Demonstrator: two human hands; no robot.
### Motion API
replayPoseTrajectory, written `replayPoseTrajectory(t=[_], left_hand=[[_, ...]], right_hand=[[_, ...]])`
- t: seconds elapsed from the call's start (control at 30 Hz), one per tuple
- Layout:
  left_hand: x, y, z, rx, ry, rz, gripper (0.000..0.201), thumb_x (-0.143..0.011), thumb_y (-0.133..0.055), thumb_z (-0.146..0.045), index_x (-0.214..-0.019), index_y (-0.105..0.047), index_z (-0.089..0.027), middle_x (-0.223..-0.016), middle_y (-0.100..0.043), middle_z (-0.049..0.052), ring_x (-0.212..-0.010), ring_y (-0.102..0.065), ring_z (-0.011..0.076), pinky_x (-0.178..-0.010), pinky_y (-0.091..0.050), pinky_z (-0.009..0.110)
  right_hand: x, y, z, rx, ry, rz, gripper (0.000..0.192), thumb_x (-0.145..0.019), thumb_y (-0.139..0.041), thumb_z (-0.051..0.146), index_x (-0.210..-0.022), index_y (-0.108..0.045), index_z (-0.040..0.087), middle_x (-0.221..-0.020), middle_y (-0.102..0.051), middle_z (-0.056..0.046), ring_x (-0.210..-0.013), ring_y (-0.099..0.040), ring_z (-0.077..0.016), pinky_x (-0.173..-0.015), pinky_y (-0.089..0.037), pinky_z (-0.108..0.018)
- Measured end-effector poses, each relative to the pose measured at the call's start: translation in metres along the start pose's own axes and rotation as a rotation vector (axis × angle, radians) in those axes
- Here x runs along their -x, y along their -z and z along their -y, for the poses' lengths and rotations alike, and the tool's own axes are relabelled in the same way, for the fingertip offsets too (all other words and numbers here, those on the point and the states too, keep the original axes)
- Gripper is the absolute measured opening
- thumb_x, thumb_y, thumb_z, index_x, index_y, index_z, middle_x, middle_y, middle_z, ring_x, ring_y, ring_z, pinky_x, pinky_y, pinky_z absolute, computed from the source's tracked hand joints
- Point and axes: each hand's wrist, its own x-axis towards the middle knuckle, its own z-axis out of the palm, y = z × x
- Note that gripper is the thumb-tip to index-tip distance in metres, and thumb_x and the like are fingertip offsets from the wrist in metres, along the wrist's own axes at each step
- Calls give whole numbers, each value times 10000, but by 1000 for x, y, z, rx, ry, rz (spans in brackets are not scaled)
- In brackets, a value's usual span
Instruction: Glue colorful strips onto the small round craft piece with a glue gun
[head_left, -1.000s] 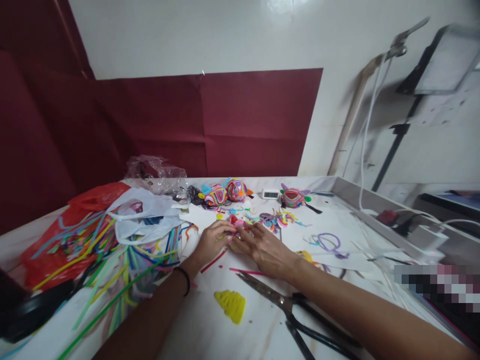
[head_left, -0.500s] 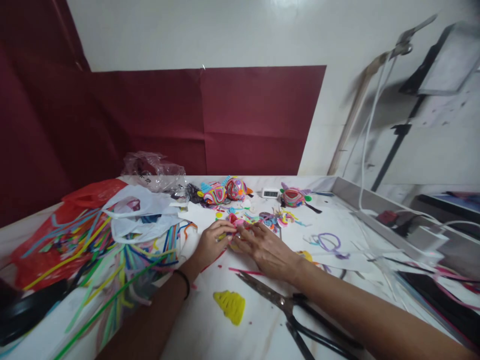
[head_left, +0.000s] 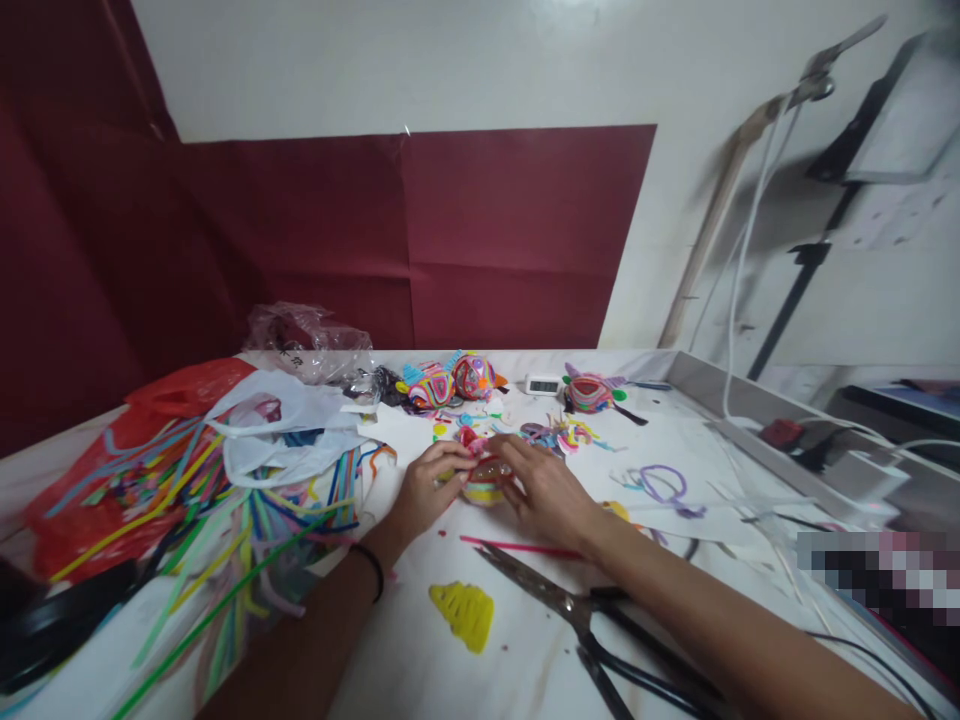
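Left hand (head_left: 429, 485) pinches, thumb to fingers, the left edge of a striped toy (head_left: 484, 494) between both hands; partly hidden, its long axis seems sideways, pink tuft (head_left: 470, 439) pointing away. Right hand (head_left: 551, 490) grips its right side, thumb and fingers spread.

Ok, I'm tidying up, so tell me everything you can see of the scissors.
The scissors have dull metallic blades, a round pivot and black handles. They lie on the white tabletop, blades nearly shut, tips pointing away from the person and leftward, near a red strip; whether they touch it is unclear. The right forearm hides part of the handles.
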Motion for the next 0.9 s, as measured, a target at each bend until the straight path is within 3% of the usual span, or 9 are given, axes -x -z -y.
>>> replayPoseTrajectory(t=[0.2, 0.4, 0.6, 0.9], left_hand=[[0, 0, 1, 5, -17, -4, 171, -829, -587, -130, -922, -710, -204, -994, -661, 75, -952, -633, 179, -864, -518, 323], [0, 1, 0, -10, -30, -1, 164, -833, -586, -128, -918, -709, -197, -988, -663, 72, -949, -636, 173, -856, -520, 311], [0, 0, 2, -19, -12, -1, 154, -830, -586, -136, -900, -708, -199, -994, -662, 72, -963, -633, 179, -871, -521, 333], [0, 0, 1, -12, -3, -10, 152, -834, -582, -146, -897, -708, -202, -999, -667, 74, -968, -633, 184, -876, -523, 342]], right_hand=[[-1, -5, -16, -178, -209, -213, 219, -850, -503, 140, -1033, -614, 183, -1021, -660, -84, -898, -648, -207, -788, -516, -344], [-1, -18, -30, -372, -465, -215, 167, -813, -558, 194, -918, -688, 187, -896, -719, -68, -742, -669, -202, -695, -538, -353], [4, -25, -25, -470, -367, -208, 171, -798, -591, 192, -938, -687, 178, -926, -705, -78, -765, -672, -188, -698, -554, -340], [10, -26, -23, -393, -299, -219, 322, -786, -630, 188, -1107, -653, 210, -1026, -695, -84, -820, -665, -189, -723, -561, -348]])
